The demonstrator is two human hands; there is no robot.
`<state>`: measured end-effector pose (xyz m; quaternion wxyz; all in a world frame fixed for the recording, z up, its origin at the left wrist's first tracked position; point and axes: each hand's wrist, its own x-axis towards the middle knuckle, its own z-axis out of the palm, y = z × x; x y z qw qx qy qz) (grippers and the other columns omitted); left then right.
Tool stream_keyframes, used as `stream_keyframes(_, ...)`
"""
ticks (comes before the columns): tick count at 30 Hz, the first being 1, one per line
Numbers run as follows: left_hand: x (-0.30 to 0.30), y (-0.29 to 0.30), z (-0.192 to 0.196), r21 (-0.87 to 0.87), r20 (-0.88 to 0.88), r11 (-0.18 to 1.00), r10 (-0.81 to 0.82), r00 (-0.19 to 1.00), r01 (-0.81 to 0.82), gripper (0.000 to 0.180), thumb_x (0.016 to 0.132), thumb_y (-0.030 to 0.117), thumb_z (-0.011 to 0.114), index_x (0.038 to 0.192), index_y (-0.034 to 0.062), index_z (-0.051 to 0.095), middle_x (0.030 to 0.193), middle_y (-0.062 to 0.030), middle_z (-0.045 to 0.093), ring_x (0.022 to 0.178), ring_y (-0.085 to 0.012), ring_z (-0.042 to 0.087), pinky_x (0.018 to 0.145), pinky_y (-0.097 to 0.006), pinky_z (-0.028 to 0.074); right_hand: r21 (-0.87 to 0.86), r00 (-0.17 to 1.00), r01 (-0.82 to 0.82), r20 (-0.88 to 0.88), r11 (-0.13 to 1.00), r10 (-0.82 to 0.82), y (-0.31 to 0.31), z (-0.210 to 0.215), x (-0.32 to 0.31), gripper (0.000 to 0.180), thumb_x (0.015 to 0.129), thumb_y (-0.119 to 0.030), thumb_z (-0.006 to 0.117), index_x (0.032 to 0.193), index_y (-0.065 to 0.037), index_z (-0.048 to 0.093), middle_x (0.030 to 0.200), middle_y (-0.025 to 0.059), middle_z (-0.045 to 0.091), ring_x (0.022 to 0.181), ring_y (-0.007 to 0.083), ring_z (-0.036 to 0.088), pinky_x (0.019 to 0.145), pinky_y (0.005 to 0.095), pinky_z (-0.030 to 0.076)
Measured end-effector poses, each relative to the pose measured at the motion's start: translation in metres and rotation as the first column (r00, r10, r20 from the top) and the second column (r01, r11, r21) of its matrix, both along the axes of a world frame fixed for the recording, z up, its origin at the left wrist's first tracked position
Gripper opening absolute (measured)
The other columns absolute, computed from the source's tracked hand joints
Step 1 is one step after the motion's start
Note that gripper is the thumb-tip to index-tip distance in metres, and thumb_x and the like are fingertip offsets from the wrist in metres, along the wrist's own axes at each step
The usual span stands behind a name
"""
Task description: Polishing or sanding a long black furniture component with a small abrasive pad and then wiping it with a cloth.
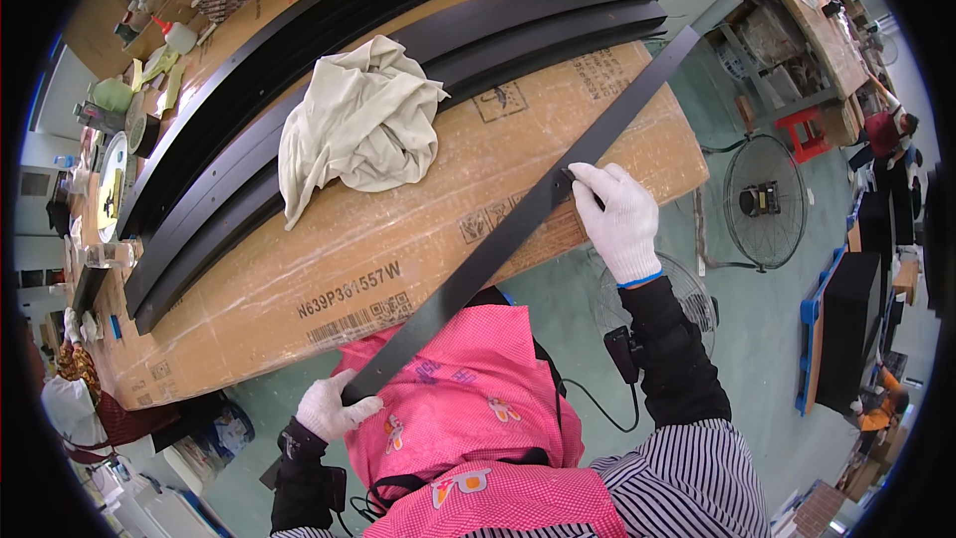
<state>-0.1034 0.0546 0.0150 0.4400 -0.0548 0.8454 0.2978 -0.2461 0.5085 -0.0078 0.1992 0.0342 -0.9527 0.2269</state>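
A long, slightly curved black strip (498,244) slants across in front of me, over the near edge of a cardboard-covered table (558,125). At its near end, my left hand (337,408) in a white glove is closed round it. My right hand (619,222), also gloved, is bent at the strip's right edge past its middle, fingertips on it near a small hole; the fingers' undersides are hidden. Beyond the strip, a crumpled beige cloth (363,120) lies over several similar black curved strips (229,164) stacked on the table.
A red-capped bottle (179,37), tape and small items crowd the table's far left. To the right stand a floor fan (762,201), a red stool (805,134) and a workbench (812,40). A cable (622,428) hangs beside my right forearm. Other people are at the far right.
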Motion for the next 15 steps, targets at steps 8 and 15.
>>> stream_keyframes(8,0.000,0.001,0.001,0.043,-0.034,0.999,0.013,0.999,-0.011,0.064,0.085,0.060,0.079,0.109,0.0015,0.071,0.080,-0.0240,0.071,0.081,-0.0426,0.074,0.073,-0.047,0.056,-0.059,0.999,0.035,0.031,0.998,-0.033,-0.004,0.001,0.006,0.018,0.093,-0.016,0.074,0.110,-0.015,0.077,0.087,0.0082,0.067,0.078,0.0298,0.070,0.069,0.0392,0.055)
stream_keyframes(15,-0.003,0.002,0.003,-0.015,0.036,1.000,0.000,0.999,0.000,0.062,0.085,0.058,0.079,0.109,0.0014,0.071,0.082,-0.0245,0.072,0.082,-0.0423,0.074,0.074,-0.046,0.056,-0.114,0.992,0.085,0.102,0.990,-0.073,0.014,0.010,-0.011,0.017,0.095,-0.016,0.072,0.111,-0.013,0.078,0.094,0.0109,0.072,0.088,0.0321,0.071,0.078,0.0392,0.057)
